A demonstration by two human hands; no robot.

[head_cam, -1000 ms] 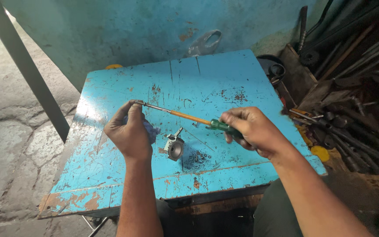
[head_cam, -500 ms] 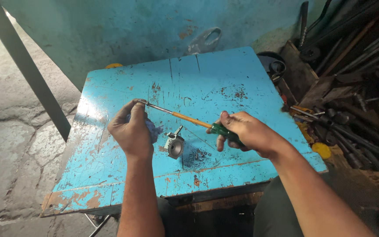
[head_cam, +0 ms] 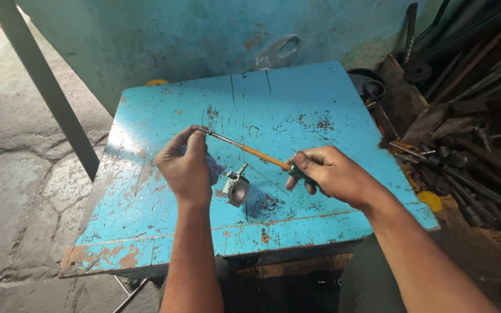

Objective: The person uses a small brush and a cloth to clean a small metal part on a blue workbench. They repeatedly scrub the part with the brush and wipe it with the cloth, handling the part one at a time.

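My right hand [head_cam: 330, 174] grips the green handle of a long screwdriver [head_cam: 250, 150] with an orange shank. Its metal tip reaches to my left hand [head_cam: 185, 168], which pinches the tip and holds a bluish cloth [head_cam: 213, 169] against it. Both hands hover above a worn blue table [head_cam: 273, 110]. A small grey metal part [head_cam: 238, 190] with a round opening lies on the table between my hands. Several small dark screws [head_cam: 269, 203] lie just to its right, below the screwdriver.
A pile of dark metal rods, pipes and tools [head_cam: 471, 133] fills the right side beside the table. A grey post [head_cam: 42, 87] slants at the left over a cracked concrete floor [head_cam: 18, 197]. A blue-green wall [head_cam: 204, 35] stands behind the table.
My right hand's fingers have shifted on the green handle, loosening from a full fist. The view moved slightly; the screwdriver stays held between both hands.
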